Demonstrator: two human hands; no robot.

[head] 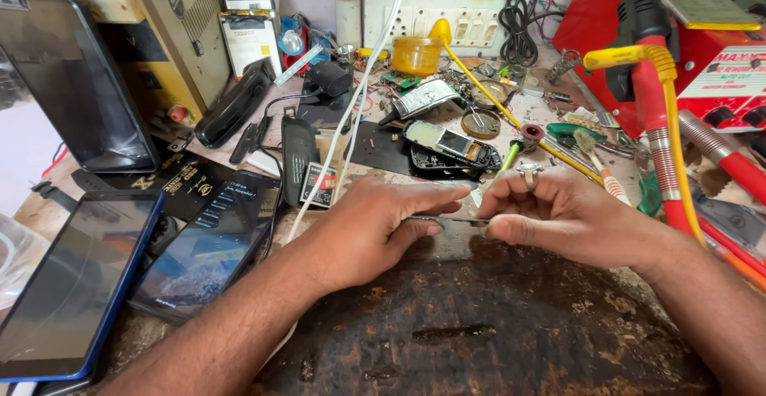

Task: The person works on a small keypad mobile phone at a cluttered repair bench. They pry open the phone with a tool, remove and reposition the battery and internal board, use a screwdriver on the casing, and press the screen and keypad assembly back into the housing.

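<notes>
While the scarred dark wooden bench [495,332] fills the near edge and phones, tools and a red machine [718,53] crowd its far and side edges, both hands meet at its middle over a thin grey metal strip [447,220] whose long axis runs left to right. The left hand [383,228] lies flat, fingers [435,198] nearly straight, thumb touching the strip's left end. The right hand [558,212], wearing a silver ring [529,174], pinches the right end, fingers curled shut.
</notes>
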